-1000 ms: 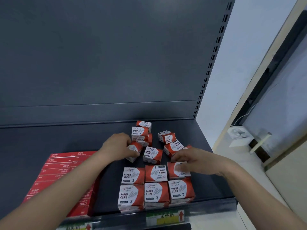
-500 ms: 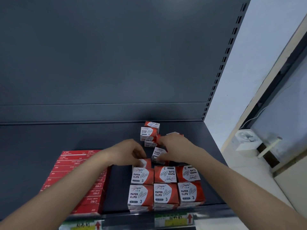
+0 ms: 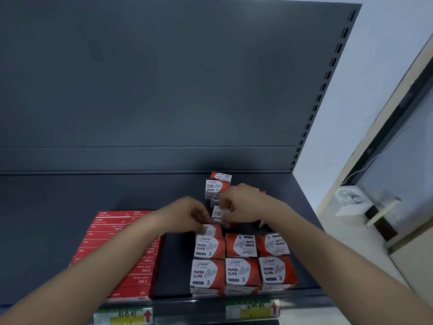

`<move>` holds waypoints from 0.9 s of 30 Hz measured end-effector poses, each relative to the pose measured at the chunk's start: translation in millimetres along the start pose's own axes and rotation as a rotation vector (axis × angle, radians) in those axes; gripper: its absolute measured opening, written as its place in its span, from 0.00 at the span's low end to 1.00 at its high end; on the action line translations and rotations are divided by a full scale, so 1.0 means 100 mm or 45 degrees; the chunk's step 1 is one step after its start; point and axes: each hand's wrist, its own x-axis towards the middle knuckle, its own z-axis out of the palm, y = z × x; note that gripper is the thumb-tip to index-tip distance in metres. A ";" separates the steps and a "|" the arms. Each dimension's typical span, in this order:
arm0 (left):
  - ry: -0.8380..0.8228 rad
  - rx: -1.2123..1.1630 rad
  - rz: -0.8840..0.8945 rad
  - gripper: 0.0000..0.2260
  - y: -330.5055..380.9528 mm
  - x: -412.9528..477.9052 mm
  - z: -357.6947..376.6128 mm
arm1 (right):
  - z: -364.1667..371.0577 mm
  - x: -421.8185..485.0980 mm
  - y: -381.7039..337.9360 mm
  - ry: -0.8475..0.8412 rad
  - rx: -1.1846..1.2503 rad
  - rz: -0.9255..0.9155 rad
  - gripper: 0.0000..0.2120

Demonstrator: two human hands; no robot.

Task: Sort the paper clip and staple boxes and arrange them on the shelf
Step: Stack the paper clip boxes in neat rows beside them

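Left grip [image 3: 185, 215] pinches a paper clip box [image 3: 210, 229]; right grip [image 3: 246, 204] curls round a second box [image 3: 217, 214] just beyond it.

My left fingers are bent onto the paper clip box, which touches the far side of the left column of the sorted block [image 3: 242, 270]. The second box is partly hidden under my right fingers and blurred, so I cannot tell whether it is lifted or resting. That sorted block, two rows of three paper clip boxes, stands at the near edge of the shelf [image 3: 58, 207]. Flat red staple boxes [image 3: 112, 233] lie stacked to its left, with a gap between. A small heap of loose boxes [image 3: 218, 185] sits farther back, beside my right grip. Two price labels [image 3: 253, 309] hang on the shelf's front lip.
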 end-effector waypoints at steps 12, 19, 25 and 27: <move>0.099 0.049 -0.064 0.12 -0.04 -0.03 0.01 | -0.12 -0.03 0.07 0.062 -0.060 0.044 0.18; 0.096 -0.072 -0.095 0.07 -0.07 0.04 -0.09 | -0.10 -0.14 -0.13 -0.192 0.191 -0.234 0.16; 0.588 0.361 0.208 0.16 0.14 0.28 -0.21 | -0.36 -0.20 0.56 0.212 0.157 0.323 0.27; 0.535 0.486 0.229 0.20 0.21 0.42 -0.23 | -0.29 -0.16 0.67 0.104 0.113 0.464 0.34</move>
